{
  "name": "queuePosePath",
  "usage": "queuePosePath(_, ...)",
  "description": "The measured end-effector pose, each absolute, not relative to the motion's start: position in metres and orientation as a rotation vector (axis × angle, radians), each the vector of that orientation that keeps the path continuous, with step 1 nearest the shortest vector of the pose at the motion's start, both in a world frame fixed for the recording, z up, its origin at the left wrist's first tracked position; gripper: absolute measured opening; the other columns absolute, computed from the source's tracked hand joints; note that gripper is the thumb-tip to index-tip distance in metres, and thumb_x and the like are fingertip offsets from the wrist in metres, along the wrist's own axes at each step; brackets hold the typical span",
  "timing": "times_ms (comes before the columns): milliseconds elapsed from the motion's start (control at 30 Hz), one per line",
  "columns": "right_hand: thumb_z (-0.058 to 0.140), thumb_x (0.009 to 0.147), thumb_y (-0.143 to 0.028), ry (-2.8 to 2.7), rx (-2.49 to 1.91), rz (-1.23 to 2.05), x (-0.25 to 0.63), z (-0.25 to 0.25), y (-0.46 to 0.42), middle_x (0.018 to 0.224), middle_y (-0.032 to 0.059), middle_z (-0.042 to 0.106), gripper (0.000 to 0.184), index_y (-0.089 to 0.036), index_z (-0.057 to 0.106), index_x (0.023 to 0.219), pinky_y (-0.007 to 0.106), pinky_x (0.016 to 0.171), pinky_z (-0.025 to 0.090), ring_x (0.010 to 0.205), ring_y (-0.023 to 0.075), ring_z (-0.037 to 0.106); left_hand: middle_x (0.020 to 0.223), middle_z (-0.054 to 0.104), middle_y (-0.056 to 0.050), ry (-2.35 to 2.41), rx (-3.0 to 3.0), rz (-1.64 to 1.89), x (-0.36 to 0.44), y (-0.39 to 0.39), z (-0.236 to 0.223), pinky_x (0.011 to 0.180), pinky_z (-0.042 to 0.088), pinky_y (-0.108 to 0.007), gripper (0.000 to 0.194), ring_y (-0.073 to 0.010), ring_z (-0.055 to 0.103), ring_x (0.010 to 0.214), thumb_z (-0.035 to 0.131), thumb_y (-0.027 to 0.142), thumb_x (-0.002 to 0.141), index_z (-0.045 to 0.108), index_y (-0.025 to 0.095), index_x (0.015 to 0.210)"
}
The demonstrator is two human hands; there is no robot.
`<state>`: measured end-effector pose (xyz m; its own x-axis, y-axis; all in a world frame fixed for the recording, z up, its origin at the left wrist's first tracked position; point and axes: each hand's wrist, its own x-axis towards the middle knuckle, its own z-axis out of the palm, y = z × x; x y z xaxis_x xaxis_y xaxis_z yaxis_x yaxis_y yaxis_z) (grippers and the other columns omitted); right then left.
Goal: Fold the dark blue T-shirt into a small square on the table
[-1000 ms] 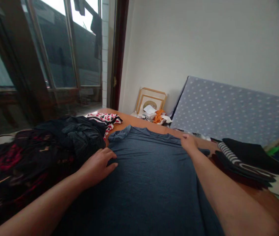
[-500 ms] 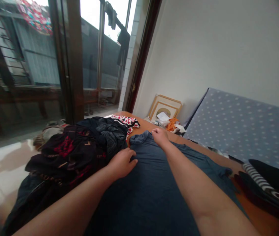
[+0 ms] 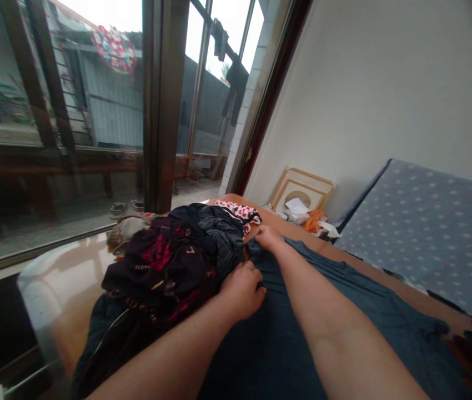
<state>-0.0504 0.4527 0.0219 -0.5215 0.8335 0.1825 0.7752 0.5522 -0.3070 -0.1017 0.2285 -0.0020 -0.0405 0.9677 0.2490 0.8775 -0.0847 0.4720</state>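
Now, from my distant seat, I see the blue shirt [image 3: 375, 311] lying flat on the table [image 3: 275, 218], its length running from the far edge toward the camera.
The right hand [image 3: 270, 239] is nearer to the shirt's far left corner, fingertips pinched together on the cloth. The left hand [image 3: 242, 291] rests closer, by the clothes pile [image 3: 169, 255]; its fingers are curled, but whether they grip, I cannot tell.

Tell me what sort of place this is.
Probably a room in a home: household clothes heaped on a table, framed artwork leaning by the wall, and garments hung up beyond the glass panes.
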Motion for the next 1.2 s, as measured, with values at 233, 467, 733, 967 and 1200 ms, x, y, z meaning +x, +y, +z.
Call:
queuePosePath(233,0.051,0.089,-0.028,-2.253,-1.31,0.041,-0.037,0.053,0.419,0.089,0.0048,0.068,0.015,-0.023,0.061,0.099,0.026,0.068,0.036,0.082,0.0193,0.059,0.112,0.06,-0.013,2.005,2.042,0.784,-0.1,0.226,-0.003,0.092,0.05,-0.04,0.026,-0.0273,0.058,0.107,0.059,0.036,0.085,0.071,0.021,0.103)
queuePosePath(467,0.057,0.083,-0.023,-2.457,-1.486,-0.173,0.063,0.03,0.35,0.087,0.0056,0.066,0.009,-0.025,0.061,0.091,0.029,0.062,0.025,0.074,0.0196,0.056,0.117,0.059,-0.014,2.006,2.031,0.787,-0.098,0.224,0.0,0.096,0.048,-0.041,0.026,-0.0299,0.056,0.113,0.058,0.036,0.084,0.07,0.02,0.101)
queuePosePath(733,0.056,0.084,-0.029,-2.391,-1.561,0.188,0.087,0.027,0.377,0.075,0.0031,0.068,0.011,-0.024,0.065,0.081,0.027,0.065,0.033,0.075,0.0187,0.06,0.116,0.06,-0.014,2.002,2.046,0.799,-0.098,0.224,0.0,0.099,0.046,-0.041,0.023,-0.0299,0.054,0.115,0.059,0.035,0.084,0.068,0.02,0.099)
queuePosePath(967,0.064,0.079,-0.05,-2.406,-1.515,0.128,0.033,0.009,0.396,0.09,0.0061,0.07,0.033,-0.023,0.068,0.097,0.028,0.068,0.038,0.085,0.0222,0.063,0.117,0.059,-0.012,2.03,2.067,0.768,-0.099,0.224,-0.001,0.096,0.048,-0.041,0.024,-0.0292,0.055,0.111,0.056,0.035,0.085,0.068,0.021,0.101)
queuePosePath(1200,0.048,0.079,-0.029,-2.175,-1.163,0.278,0.067,0.001,0.408,0.081,0.0023,0.066,0.019,-0.021,0.064,0.082,0.028,0.073,0.043,0.08,0.0193,0.061,0.117,0.058,-0.011,2.036,2.084,0.736,-0.098,0.224,0.0,0.096,0.048,-0.042,0.026,-0.0288,0.056,0.11,0.055,0.036,0.086,0.067,0.021,0.104)
